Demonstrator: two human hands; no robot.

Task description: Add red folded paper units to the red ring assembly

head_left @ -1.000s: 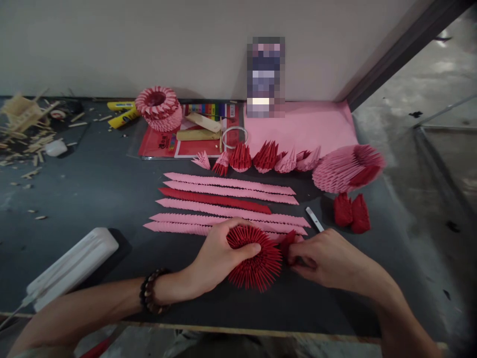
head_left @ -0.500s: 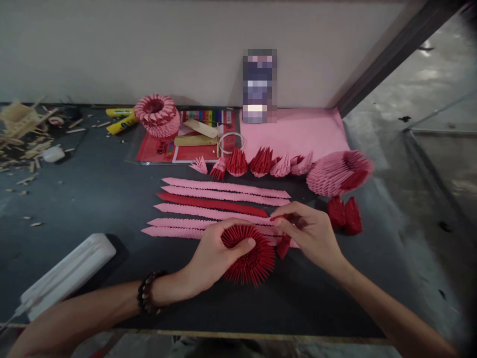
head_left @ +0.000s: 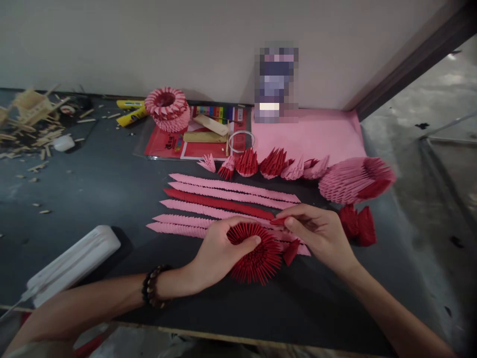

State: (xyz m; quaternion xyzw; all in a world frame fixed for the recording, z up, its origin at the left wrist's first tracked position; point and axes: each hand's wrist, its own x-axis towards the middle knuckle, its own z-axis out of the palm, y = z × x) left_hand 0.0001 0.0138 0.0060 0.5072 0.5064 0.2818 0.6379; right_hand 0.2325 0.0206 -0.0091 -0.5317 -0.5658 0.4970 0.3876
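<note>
Since a second earlier, the right hand [head_left: 318, 233] had lifted from the desk surface beside the disc and moved back over the near ends of the paper strips. The left hand [head_left: 219, 248] had stayed where it was.

The left hand was curled over a red spiky paper disc [head_left: 259, 256], thumb pressed into its centre and fingers wrapped round its far rim. The disc rested on the dark desk [head_left: 112, 189], near the middle of the front edge. The right hand was closed in a fingertip pinch on a small red folded paper piece [head_left: 278, 222], held just beyond the disc. Another loose red piece [head_left: 291, 251] lay touching the disc's right side.

Behind the hands lay a row of long pink strips [head_left: 231, 185] with one red strip [head_left: 219, 203] among them. A pink and red paper vessel [head_left: 354, 179] lay on its side towards the right edge. A white case [head_left: 74, 263] sat near the front left.

The disc looked very light and easily crushed, probably folded units held together only by friction. It seemed best held gently at the centre and rim, not by its points.
</note>
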